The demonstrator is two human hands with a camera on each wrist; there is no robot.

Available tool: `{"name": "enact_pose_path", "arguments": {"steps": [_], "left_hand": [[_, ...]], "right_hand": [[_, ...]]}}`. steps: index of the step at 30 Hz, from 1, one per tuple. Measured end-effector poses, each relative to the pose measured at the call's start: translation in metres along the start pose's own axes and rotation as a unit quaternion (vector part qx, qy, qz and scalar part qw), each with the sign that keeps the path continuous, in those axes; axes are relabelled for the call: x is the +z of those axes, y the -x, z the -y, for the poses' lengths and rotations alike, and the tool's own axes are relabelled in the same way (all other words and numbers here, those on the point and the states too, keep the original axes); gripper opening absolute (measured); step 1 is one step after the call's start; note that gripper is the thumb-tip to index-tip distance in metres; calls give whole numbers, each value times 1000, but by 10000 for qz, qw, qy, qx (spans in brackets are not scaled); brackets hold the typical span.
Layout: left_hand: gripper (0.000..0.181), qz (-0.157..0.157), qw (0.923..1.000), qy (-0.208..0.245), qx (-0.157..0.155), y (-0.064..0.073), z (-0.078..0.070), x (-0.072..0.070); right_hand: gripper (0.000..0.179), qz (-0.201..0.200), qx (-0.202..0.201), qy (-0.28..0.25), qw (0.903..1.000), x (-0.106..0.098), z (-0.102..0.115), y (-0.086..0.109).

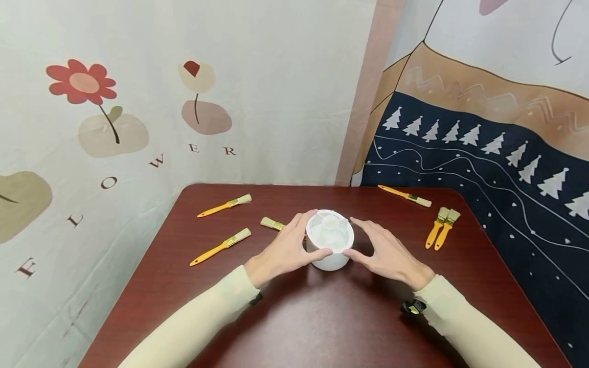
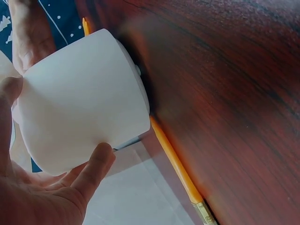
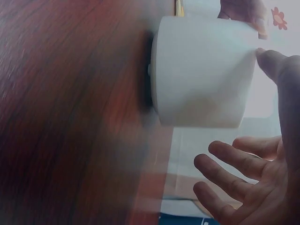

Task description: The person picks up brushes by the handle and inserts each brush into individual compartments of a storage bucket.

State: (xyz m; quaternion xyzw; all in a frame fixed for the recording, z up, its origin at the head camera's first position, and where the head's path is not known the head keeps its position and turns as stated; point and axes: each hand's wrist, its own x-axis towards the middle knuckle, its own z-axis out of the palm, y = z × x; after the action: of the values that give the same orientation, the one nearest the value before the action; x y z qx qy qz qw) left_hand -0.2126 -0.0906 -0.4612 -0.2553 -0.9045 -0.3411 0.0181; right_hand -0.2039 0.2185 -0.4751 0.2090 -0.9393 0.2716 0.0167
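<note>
A round white pen holder (image 1: 331, 262) with divided compartments is between both hands at the middle of the table. My left hand (image 1: 287, 247) grips its left side, thumb at the near rim and fingers along the far side. In the left wrist view, those fingertips (image 2: 103, 151) lie against the smooth white wall. My right hand (image 1: 390, 252) has its thumb at the near right rim; in the right wrist view, its other fingers (image 3: 225, 171) are spread and apart from the wall. A yellow-handled paintbrush (image 1: 272, 224) lies behind the left hand, partly hidden.
Two paintbrushes lie on the left, one farther back (image 1: 224, 205) and one nearer (image 1: 221, 247). Another paintbrush (image 1: 405, 196) rests near the back right edge. Beside the right edge, two paintbrushes (image 1: 442, 228) lie side by side. The dark red table (image 1: 303, 327) meets patterned curtains (image 1: 285, 92) behind.
</note>
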Motion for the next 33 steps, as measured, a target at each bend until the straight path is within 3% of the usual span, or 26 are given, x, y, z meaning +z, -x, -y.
{"name": "enact_pose_path", "arguments": {"steps": [12,20,33], "left_hand": [[109,-12,9999,-42,-130,1,-1,2],[110,-31,9999,-97,-49,1,-3,1],[108,-26,9999,-102,0,1,-2,1]], "right_hand": [[65,-726,513,-52,9960,-23,-34,3],[61,-1225,914,85,9882,-35,-59,10],[60,-1548,1296,453,9784,-58,-96,16]]}}
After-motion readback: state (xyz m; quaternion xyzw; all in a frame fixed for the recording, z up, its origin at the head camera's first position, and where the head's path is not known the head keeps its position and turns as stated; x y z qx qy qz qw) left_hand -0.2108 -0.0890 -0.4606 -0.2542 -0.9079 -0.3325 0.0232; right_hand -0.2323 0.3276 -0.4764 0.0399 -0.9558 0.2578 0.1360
